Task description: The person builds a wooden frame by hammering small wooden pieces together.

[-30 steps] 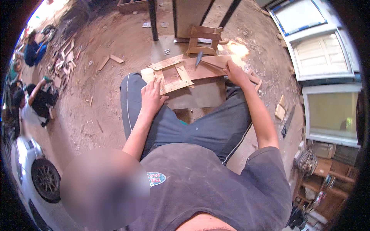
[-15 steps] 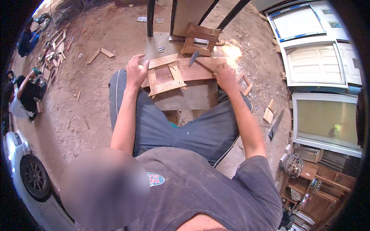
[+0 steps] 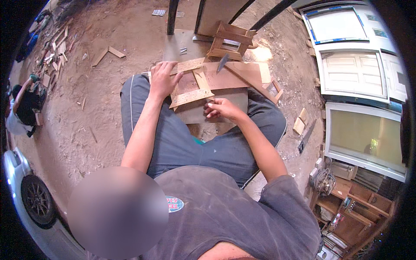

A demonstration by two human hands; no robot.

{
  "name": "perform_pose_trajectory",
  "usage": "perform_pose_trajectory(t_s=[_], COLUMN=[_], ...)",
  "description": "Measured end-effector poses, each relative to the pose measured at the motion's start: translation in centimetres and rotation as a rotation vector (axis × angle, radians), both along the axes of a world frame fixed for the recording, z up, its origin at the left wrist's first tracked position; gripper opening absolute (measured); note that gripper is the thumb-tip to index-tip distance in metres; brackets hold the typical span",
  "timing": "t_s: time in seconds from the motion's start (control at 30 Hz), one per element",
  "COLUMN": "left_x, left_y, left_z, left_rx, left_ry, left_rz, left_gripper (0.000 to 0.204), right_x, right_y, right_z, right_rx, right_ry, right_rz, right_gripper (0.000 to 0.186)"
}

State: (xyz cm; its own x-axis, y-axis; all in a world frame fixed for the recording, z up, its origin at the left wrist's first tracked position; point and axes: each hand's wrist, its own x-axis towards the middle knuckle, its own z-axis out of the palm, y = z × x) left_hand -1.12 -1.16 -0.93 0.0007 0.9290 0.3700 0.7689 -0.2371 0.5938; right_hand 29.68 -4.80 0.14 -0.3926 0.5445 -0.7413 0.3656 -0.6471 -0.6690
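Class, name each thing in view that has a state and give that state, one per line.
Pale wooden frame: four bars assembled, lying on the plank
Left hand: over the frame's upper left corner
Right hand: fingers curled, at its lower right corner
Hammer: laid down, unheld
Brown wooden frame: assembled, unheld
Saw: lying on the ground

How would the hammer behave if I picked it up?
The hammer will likely feel head-heavy: its dark head looks metal, its slim handle wooden. Pushed, it probably won't roll, since the head sits crosswise to the handle.

Red lettering [image 3: 172,206] stands on the shirt's oval badge [image 3: 175,199].
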Motion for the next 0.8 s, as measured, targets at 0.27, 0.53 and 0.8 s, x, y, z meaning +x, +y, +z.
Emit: perform_pose_trajectory(t_s=[0.27,0.53,0.8], left_x=[0.3,0.3,0.3], left_y=[0.1,0.2,0.2], left_z=[-1.0,-1.2,-0.9], left_rx=[0.001,0.035,0.043], left_ry=[0.018,0.006,-0.003], left_rz=[0.040,0.019,0.009], left_gripper=[0.045,0.046,0.045], right_x=[-0.4,-2.4,-3.1], right_y=[1.1,-1.0,-0.7], right_z=[-0.5,-2.0,-1.5], right_rx=[-0.010,0.231,0.207], right_ry=[0.162,0.066,0.118], right_rz=[-0.169,-0.275,-0.324], right_gripper=[0.026,0.027,0.026])
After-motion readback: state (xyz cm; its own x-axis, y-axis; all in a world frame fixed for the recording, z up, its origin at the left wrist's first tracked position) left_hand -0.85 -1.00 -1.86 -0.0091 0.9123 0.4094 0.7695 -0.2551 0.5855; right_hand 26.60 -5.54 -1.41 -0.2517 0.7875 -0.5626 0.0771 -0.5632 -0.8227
